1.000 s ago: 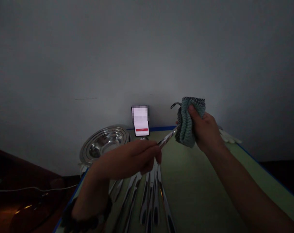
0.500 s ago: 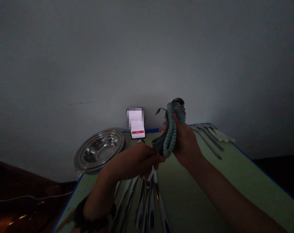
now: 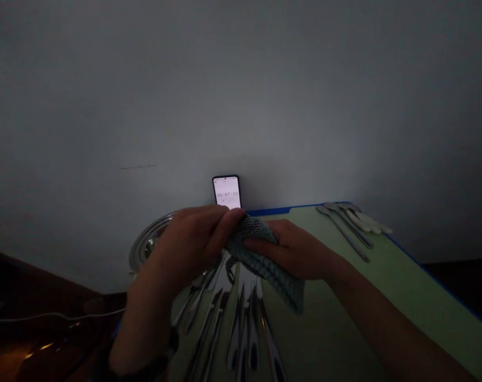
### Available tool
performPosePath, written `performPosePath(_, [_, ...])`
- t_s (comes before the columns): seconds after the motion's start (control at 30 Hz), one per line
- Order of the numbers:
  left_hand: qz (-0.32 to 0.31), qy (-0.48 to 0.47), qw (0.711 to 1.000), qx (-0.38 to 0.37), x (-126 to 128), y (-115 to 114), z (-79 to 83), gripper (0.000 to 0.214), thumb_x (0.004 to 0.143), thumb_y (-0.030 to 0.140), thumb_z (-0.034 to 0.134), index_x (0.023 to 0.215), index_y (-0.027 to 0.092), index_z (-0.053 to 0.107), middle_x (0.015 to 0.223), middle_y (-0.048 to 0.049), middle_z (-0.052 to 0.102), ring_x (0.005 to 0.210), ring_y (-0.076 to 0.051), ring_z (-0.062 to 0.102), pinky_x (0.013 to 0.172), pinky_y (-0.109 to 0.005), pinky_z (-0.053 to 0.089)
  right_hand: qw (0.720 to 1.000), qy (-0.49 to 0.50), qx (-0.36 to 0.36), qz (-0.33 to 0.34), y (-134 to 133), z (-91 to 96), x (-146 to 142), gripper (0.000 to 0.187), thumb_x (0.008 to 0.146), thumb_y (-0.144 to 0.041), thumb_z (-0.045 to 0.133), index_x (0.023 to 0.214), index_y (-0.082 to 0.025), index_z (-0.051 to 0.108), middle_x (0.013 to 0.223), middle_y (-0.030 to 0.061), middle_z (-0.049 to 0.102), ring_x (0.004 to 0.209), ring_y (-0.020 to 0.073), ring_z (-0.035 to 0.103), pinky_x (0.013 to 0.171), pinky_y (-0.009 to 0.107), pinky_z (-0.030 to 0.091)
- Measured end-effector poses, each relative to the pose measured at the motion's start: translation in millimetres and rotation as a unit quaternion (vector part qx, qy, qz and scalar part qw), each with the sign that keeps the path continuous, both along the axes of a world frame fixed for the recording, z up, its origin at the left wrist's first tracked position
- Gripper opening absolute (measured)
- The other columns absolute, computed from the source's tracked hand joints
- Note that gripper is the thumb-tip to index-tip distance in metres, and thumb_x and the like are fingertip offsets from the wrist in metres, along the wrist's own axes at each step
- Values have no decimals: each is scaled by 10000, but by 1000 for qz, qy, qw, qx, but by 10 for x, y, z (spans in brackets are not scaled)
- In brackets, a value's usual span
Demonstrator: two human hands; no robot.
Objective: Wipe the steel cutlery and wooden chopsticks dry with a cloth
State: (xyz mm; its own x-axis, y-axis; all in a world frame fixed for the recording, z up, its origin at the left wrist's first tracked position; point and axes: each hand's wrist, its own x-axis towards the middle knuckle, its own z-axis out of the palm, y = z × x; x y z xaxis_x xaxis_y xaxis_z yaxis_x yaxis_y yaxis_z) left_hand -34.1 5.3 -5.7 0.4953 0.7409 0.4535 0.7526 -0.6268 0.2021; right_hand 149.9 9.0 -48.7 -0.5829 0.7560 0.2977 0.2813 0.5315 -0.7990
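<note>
1. Head view: the cloth point(image 3: 283, 281) is between both hands above the desk point(image 3: 408, 302), its long axis sloping from upper left to lower right.
2. Right grip point(image 3: 294, 249) pinches the cloth along its middle.
3. Left grip point(image 3: 197, 231) meets its upper end; fingertips hidden, cannot tell what they pinch.
4. Cutlery point(image 3: 254, 345) lies below, pointing lengthwise toward the person.

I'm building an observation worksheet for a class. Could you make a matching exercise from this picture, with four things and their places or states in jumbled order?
1. Phone
2. Cloth
3. Metal bowls
4. White cable

A. gripped in the right hand
B. left of the table, low down
C. lit up, propped at the back
D. partly hidden behind the left arm

Pairs: 1-C, 2-A, 3-D, 4-B
</note>
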Motion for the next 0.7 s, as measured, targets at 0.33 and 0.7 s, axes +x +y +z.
performPosePath(0.33, [117,-34,992,24,-342,145,-68,477,910,413,311,768,171,696,637,-29,681,560,-132,596,544,-227,390,995,-99,-10,12,67,117,314,191,867,-335,483,854,-201,619,780,-18,639,668,127,546,617,230,414])
performPosePath(0.7, [68,4,997,23,30,149,-142,499,928,385,279,749,151,682,632,-43,672,548,-130,586,533,-232,377,996,-82,21,-32,35,84,192,272,883,-365,438,744,-184,587,701,-18,607,616,113,505,583,231,388])
